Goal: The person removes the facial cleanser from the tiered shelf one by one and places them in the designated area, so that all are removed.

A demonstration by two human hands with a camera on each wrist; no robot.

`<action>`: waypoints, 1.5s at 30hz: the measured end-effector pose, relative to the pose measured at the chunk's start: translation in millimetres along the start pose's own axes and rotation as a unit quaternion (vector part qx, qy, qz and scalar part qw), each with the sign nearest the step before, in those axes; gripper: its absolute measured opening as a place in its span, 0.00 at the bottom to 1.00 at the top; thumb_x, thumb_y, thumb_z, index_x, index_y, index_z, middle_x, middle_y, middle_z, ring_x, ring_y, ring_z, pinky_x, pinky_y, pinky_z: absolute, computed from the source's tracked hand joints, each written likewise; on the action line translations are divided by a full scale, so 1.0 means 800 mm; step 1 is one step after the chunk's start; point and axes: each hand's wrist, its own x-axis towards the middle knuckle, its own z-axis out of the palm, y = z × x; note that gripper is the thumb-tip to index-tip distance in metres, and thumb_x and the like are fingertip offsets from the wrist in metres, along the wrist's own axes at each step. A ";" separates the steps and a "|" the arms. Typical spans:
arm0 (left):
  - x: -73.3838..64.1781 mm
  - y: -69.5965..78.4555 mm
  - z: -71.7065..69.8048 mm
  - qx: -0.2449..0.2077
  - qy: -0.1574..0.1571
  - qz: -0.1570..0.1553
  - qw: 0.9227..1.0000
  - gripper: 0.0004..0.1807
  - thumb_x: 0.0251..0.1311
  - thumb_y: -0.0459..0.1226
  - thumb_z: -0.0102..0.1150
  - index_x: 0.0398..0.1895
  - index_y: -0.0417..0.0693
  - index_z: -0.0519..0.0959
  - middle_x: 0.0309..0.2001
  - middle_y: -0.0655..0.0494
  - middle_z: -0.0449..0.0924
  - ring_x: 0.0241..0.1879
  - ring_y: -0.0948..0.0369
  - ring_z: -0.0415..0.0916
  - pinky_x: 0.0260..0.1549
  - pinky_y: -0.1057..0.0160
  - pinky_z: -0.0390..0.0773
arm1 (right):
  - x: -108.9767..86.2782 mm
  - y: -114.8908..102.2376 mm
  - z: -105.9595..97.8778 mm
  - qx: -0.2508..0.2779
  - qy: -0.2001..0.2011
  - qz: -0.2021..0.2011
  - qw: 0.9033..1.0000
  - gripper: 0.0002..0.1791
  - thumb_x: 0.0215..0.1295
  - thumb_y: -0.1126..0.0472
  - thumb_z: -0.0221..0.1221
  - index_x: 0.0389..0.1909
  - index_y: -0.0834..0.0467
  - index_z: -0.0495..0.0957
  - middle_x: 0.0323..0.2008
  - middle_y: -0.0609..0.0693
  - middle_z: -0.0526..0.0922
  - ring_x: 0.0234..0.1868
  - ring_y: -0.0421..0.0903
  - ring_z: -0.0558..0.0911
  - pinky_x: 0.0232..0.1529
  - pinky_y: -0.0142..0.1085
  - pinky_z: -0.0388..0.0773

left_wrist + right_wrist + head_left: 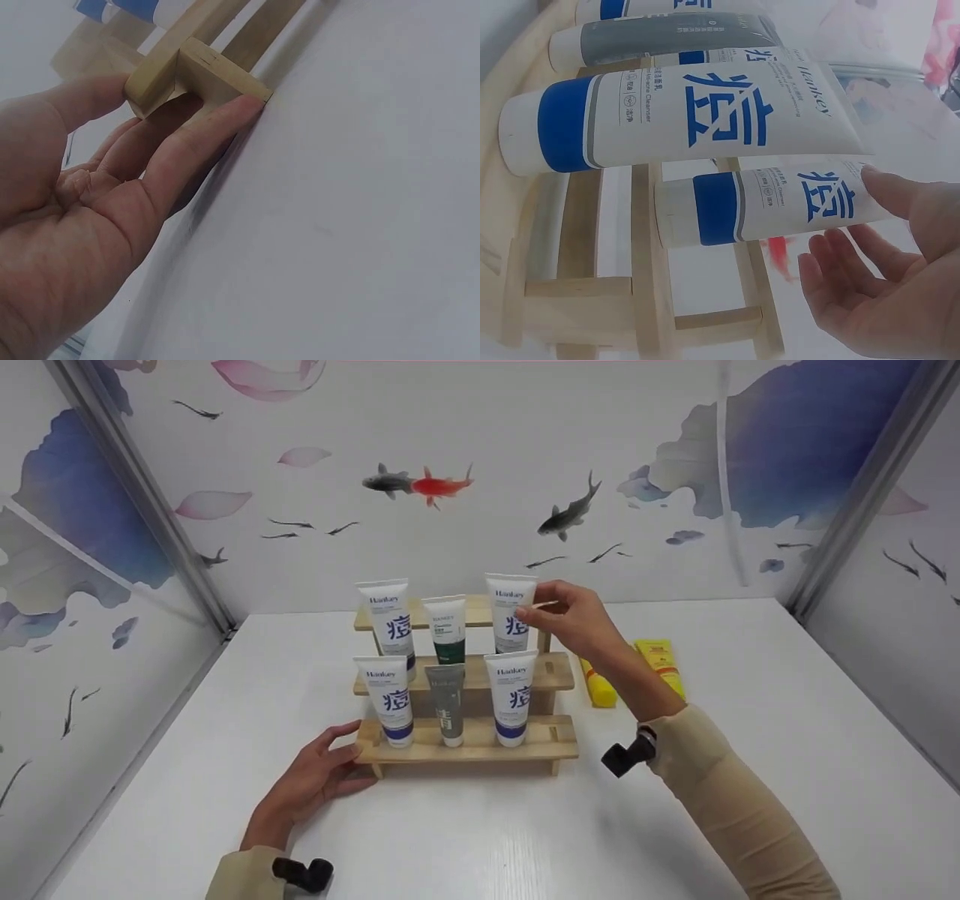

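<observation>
A three-tier wooden stand (547, 739) holds six upright tubes on a white table. My right hand (541, 611) is at the top-right white tube with blue print (511, 611). Its thumb touches the tube's upper end (780, 206), and the other fingers (817, 270) hang relaxed and apart from the tube. Below it stands a matching white tube (511, 694), large in the right wrist view (705, 116). My left hand (351, 740) rests on the table at the stand's left end. Its thumb and straight fingers (225, 116) touch the bottom corner block (214, 71).
Other tubes on the stand are two white ones on the left (391, 619) (393, 697), a green-and-white one (448, 628) and a grey one (448, 703). Two yellow tubes (600, 686) (661, 664) lie on the table right of the stand. Printed walls enclose three sides.
</observation>
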 end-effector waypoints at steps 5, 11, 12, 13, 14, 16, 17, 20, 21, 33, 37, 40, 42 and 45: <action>0.001 0.000 0.001 0.006 -0.007 0.004 1.000 0.35 0.72 0.41 0.55 0.78 0.52 0.53 0.77 0.36 0.55 0.65 0.50 0.74 0.59 0.52 0.81 | 0.003 0.001 0.002 0.006 0.003 0.001 1.000 0.24 0.68 0.53 0.64 0.61 0.56 0.75 0.58 0.54 0.81 0.59 0.52 0.80 0.68 0.46 0.76; 0.002 -0.002 0.001 0.009 -0.016 0.013 1.000 0.35 0.73 0.41 0.54 0.78 0.51 0.52 0.77 0.36 0.54 0.66 0.50 0.73 0.60 0.51 0.81 | 0.003 0.008 0.004 0.015 0.016 -0.026 0.999 0.21 0.68 0.54 0.63 0.59 0.56 0.76 0.57 0.54 0.81 0.59 0.51 0.79 0.69 0.46 0.75; 0.002 -0.002 0.001 0.008 -0.017 0.015 1.000 0.35 0.73 0.41 0.54 0.78 0.51 0.52 0.77 0.36 0.54 0.66 0.50 0.73 0.59 0.51 0.81 | 0.002 0.009 0.004 0.017 0.018 -0.031 0.999 0.21 0.69 0.54 0.63 0.59 0.57 0.76 0.57 0.54 0.81 0.59 0.51 0.79 0.69 0.46 0.74; 0.002 -0.001 0.001 0.007 -0.017 0.015 1.000 0.35 0.73 0.41 0.54 0.78 0.50 0.52 0.77 0.35 0.54 0.65 0.50 0.73 0.59 0.51 0.82 | 0.002 0.010 0.004 0.019 0.020 -0.035 0.999 0.21 0.69 0.54 0.63 0.59 0.57 0.76 0.57 0.55 0.81 0.60 0.51 0.78 0.69 0.46 0.74; 0.002 -0.001 0.001 0.007 -0.019 0.015 1.000 0.35 0.73 0.41 0.53 0.78 0.50 0.52 0.77 0.35 0.54 0.65 0.50 0.73 0.60 0.51 0.81 | 0.002 0.011 0.004 0.023 0.021 -0.039 0.999 0.21 0.69 0.54 0.63 0.59 0.57 0.76 0.58 0.55 0.81 0.60 0.51 0.78 0.69 0.46 0.74; 0.001 0.000 0.000 0.007 -0.021 0.016 1.000 0.36 0.73 0.41 0.53 0.78 0.49 0.51 0.77 0.34 0.53 0.65 0.51 0.74 0.60 0.51 0.81 | 0.001 0.014 0.002 0.030 0.026 -0.047 0.998 0.21 0.69 0.55 0.62 0.60 0.57 0.76 0.58 0.55 0.81 0.59 0.51 0.78 0.69 0.46 0.75; 0.001 0.000 0.000 0.006 -0.021 0.016 1.000 0.36 0.73 0.41 0.53 0.78 0.49 0.51 0.77 0.34 0.53 0.65 0.51 0.74 0.60 0.51 0.81 | 0.000 0.015 0.001 0.034 0.029 -0.049 0.998 0.21 0.69 0.54 0.62 0.60 0.57 0.76 0.58 0.55 0.81 0.59 0.50 0.78 0.69 0.45 0.75; 0.001 0.000 0.000 0.002 -0.021 0.012 1.000 0.36 0.73 0.41 0.54 0.78 0.50 0.51 0.77 0.34 0.54 0.65 0.51 0.74 0.60 0.52 0.81 | -0.002 0.016 -0.002 0.045 0.038 -0.056 0.997 0.22 0.70 0.54 0.62 0.61 0.56 0.75 0.58 0.54 0.81 0.58 0.50 0.78 0.68 0.44 0.75; 0.001 0.001 0.000 0.001 -0.019 0.010 1.000 0.36 0.73 0.41 0.54 0.78 0.50 0.51 0.76 0.35 0.54 0.65 0.52 0.74 0.60 0.52 0.81 | -0.002 0.017 -0.004 0.047 0.041 -0.058 0.996 0.22 0.70 0.53 0.62 0.61 0.56 0.75 0.58 0.54 0.81 0.57 0.50 0.78 0.68 0.44 0.75; 0.001 0.000 -0.002 -0.008 -0.012 0.003 1.000 0.38 0.71 0.41 0.56 0.78 0.50 0.51 0.76 0.35 0.55 0.63 0.54 0.76 0.59 0.52 0.82 | -0.018 0.024 -0.030 0.057 0.089 -0.073 0.992 0.25 0.69 0.47 0.62 0.62 0.55 0.74 0.58 0.52 0.79 0.57 0.51 0.77 0.68 0.42 0.76; 0.002 -0.001 -0.002 -0.006 -0.010 0.004 1.000 0.37 0.72 0.41 0.55 0.79 0.50 0.51 0.76 0.35 0.55 0.63 0.54 0.75 0.59 0.52 0.82 | -0.025 0.031 -0.044 0.047 0.102 -0.068 0.991 0.26 0.69 0.46 0.61 0.63 0.54 0.73 0.59 0.51 0.78 0.57 0.51 0.77 0.70 0.43 0.74; 0.003 -0.001 -0.001 -0.004 0.003 -0.001 1.000 0.35 0.72 0.40 0.54 0.78 0.52 0.53 0.76 0.35 0.56 0.64 0.51 0.75 0.58 0.51 0.82 | -0.031 0.036 -0.055 0.037 0.113 -0.068 0.991 0.28 0.69 0.45 0.61 0.64 0.55 0.72 0.61 0.52 0.78 0.57 0.52 0.77 0.71 0.45 0.73; 0.004 -0.001 0.000 -0.003 0.012 -0.005 1.000 0.34 0.73 0.39 0.53 0.78 0.53 0.54 0.76 0.36 0.57 0.64 0.49 0.75 0.57 0.51 0.83 | -0.036 0.038 -0.063 0.032 0.123 -0.071 0.989 0.29 0.69 0.44 0.61 0.64 0.56 0.72 0.61 0.53 0.78 0.57 0.53 0.78 0.72 0.47 0.73; 0.004 0.000 -0.001 -0.004 0.018 -0.009 1.000 0.33 0.73 0.39 0.53 0.77 0.54 0.55 0.76 0.37 0.58 0.63 0.50 0.76 0.57 0.51 0.83 | -0.041 0.043 -0.077 0.031 0.132 -0.066 0.989 0.30 0.69 0.43 0.60 0.64 0.55 0.71 0.61 0.53 0.77 0.59 0.54 0.77 0.71 0.48 0.73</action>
